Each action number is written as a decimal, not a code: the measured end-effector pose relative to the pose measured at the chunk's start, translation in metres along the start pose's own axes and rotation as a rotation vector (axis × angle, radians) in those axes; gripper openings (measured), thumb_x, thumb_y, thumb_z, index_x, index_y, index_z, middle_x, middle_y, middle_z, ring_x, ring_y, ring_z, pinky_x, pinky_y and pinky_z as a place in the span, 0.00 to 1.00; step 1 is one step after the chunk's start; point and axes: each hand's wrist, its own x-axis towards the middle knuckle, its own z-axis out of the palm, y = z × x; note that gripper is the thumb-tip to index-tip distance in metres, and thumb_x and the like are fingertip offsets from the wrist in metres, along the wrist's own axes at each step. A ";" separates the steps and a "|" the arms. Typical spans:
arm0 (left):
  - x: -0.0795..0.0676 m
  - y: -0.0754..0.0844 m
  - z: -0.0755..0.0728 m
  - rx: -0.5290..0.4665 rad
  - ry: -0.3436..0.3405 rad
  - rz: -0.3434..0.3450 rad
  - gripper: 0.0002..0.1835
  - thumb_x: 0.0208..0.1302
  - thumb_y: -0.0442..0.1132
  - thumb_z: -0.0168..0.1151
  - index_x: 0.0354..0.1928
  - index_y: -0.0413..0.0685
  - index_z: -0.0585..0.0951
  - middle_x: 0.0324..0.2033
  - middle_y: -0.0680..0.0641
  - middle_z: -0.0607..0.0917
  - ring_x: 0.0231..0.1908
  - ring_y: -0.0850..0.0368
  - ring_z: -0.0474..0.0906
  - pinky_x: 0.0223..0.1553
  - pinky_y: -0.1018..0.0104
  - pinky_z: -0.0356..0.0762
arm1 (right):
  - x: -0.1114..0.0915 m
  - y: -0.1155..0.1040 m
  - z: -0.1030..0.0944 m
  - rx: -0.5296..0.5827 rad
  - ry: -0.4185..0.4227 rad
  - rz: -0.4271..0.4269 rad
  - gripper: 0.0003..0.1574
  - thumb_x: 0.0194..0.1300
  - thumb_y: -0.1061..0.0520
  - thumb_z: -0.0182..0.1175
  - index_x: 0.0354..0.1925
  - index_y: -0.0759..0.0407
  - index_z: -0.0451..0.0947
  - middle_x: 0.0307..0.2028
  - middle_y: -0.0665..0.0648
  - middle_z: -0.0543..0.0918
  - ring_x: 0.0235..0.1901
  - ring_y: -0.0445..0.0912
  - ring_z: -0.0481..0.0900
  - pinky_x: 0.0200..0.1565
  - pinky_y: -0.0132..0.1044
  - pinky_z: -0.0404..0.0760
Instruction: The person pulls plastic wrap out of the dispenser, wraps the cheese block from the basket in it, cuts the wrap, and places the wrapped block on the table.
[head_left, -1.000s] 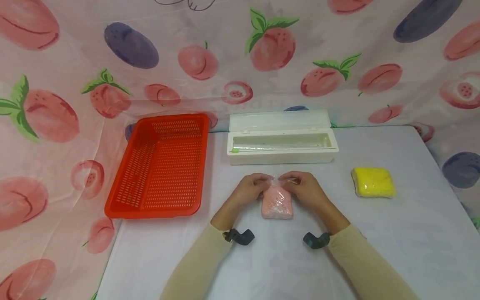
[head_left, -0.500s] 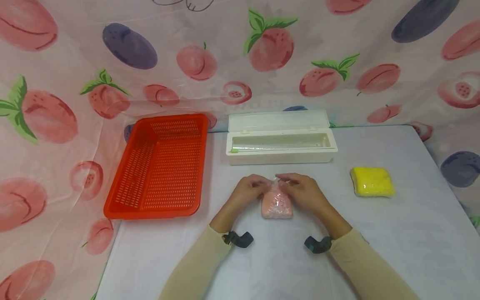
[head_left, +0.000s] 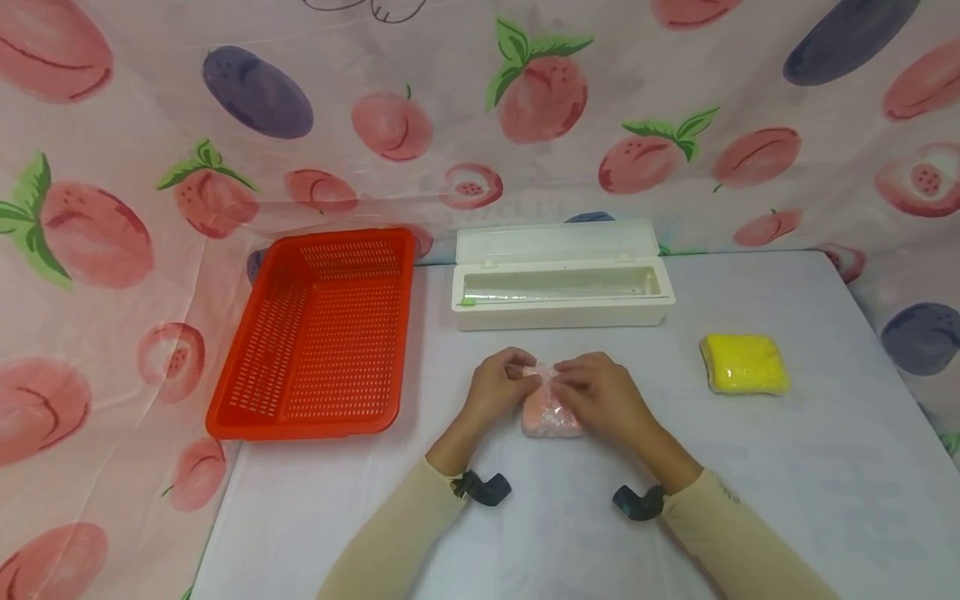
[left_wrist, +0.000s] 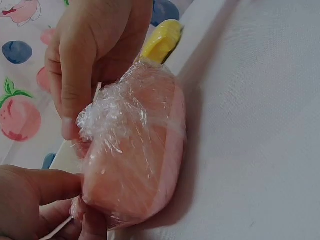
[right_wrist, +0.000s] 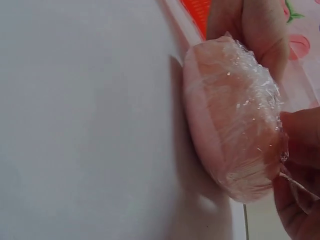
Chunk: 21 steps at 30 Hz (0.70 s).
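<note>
In the middle of the table lies a soft-looking pink block [head_left: 551, 422], wrapped in clear cling film [left_wrist: 112, 112] that bunches up along its far side. My left hand [head_left: 497, 390] is at its left, thumb and fingers pinching the film at a corner. From the right, my right hand [head_left: 609, 398] pinches the film too, as the right wrist view shows with a twisted strand of film [right_wrist: 297, 187] between thumb and fingers. Crinkled film covers the block's upper face in both wrist views.
A red perforated basket [head_left: 401, 358] stands at the left. Behind the hands is a long white box [head_left: 562, 317] with its lid raised and a green tab on the front edge. A yellow film-wrapped bundle [head_left: 745, 364] lies at the right. Fruit-printed cloth hangs behind.
Both hands have shifted slightly at the block's far end, the right one lower and closer over the block. The film that stood up between the fingers is now bunched lower.
</note>
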 end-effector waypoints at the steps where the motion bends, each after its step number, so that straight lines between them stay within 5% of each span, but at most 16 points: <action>1: -0.001 0.001 0.001 0.002 0.005 -0.012 0.13 0.61 0.40 0.71 0.49 0.53 0.85 0.35 0.49 0.87 0.34 0.59 0.80 0.34 0.68 0.78 | -0.001 0.000 0.001 -0.014 0.017 -0.023 0.12 0.62 0.57 0.71 0.43 0.62 0.90 0.48 0.58 0.90 0.53 0.55 0.83 0.56 0.54 0.81; 6: -0.004 0.006 0.000 -0.010 0.035 -0.048 0.14 0.65 0.46 0.67 0.50 0.50 0.85 0.39 0.49 0.88 0.38 0.58 0.82 0.38 0.65 0.80 | -0.003 -0.003 0.002 -0.046 0.066 -0.050 0.15 0.60 0.60 0.72 0.46 0.64 0.89 0.50 0.58 0.89 0.53 0.55 0.85 0.56 0.52 0.83; 11: -0.004 0.004 -0.001 -0.025 0.036 -0.039 0.15 0.67 0.51 0.65 0.48 0.50 0.85 0.37 0.50 0.87 0.37 0.59 0.82 0.39 0.65 0.79 | -0.005 -0.004 0.003 -0.071 0.029 -0.062 0.16 0.64 0.56 0.70 0.49 0.61 0.88 0.51 0.58 0.89 0.54 0.54 0.86 0.58 0.52 0.82; 21: -0.002 -0.001 0.001 0.069 0.047 0.065 0.13 0.63 0.41 0.70 0.49 0.50 0.86 0.39 0.49 0.83 0.37 0.60 0.79 0.38 0.68 0.77 | -0.008 0.005 0.006 -0.101 -0.011 -0.202 0.15 0.65 0.55 0.68 0.49 0.58 0.89 0.46 0.55 0.91 0.51 0.50 0.88 0.55 0.49 0.84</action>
